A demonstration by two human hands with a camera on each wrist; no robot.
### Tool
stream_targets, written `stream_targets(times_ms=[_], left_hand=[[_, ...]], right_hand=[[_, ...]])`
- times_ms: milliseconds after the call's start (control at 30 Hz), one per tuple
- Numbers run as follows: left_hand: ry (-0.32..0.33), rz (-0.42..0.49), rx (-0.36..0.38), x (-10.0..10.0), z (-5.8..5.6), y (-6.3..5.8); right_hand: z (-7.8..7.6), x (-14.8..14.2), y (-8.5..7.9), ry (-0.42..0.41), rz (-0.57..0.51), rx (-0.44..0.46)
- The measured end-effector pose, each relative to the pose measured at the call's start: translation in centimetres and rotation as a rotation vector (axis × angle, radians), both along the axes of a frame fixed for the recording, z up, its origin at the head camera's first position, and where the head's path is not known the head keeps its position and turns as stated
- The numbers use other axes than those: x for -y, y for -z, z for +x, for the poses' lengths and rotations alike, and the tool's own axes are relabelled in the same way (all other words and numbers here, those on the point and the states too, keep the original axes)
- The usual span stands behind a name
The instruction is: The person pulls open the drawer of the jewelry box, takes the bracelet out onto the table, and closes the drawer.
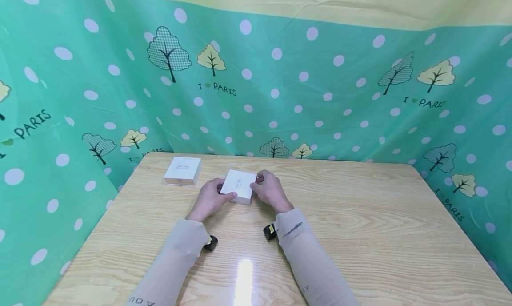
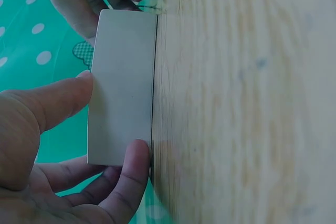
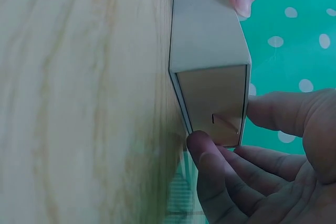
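A small white drawer box (image 1: 238,186) with fine print on its lid lies near the middle of the table, turned at an angle. My left hand (image 1: 209,199) grips its left end, thumb on the top edge and fingers against the side. At the opposite end, my right hand (image 1: 272,191) holds the box with its thumb at the top edge. The right wrist view shows a tan drawer front (image 3: 210,98) with a short ribbon pull (image 3: 226,120), flush in the white sleeve. Right fingertips touch its lower edge. A plain long side (image 2: 123,87) faces the left wrist camera.
A second white box (image 1: 185,167) of the same kind stands at the back left of the wooden table (image 1: 360,217), its tan drawer front facing me. Behind the table hangs a green dotted cloth (image 1: 280,83) with printed trees.
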State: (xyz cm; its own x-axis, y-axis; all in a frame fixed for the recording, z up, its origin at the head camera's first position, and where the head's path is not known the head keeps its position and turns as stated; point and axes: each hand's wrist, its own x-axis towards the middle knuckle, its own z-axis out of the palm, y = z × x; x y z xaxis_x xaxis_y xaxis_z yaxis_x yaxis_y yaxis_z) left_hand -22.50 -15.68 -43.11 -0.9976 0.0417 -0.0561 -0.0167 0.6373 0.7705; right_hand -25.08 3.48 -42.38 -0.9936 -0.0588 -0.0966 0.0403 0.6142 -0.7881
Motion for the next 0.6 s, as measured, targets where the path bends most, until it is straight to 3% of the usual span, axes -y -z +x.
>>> stream_targets(times_ms=[600], left_hand=[[0.016,-0.003,-0.004,-0.17,0.13,-0.11]], right_hand=[[-0.07,-0.04,0.07,-0.008,0.024,-0.003]])
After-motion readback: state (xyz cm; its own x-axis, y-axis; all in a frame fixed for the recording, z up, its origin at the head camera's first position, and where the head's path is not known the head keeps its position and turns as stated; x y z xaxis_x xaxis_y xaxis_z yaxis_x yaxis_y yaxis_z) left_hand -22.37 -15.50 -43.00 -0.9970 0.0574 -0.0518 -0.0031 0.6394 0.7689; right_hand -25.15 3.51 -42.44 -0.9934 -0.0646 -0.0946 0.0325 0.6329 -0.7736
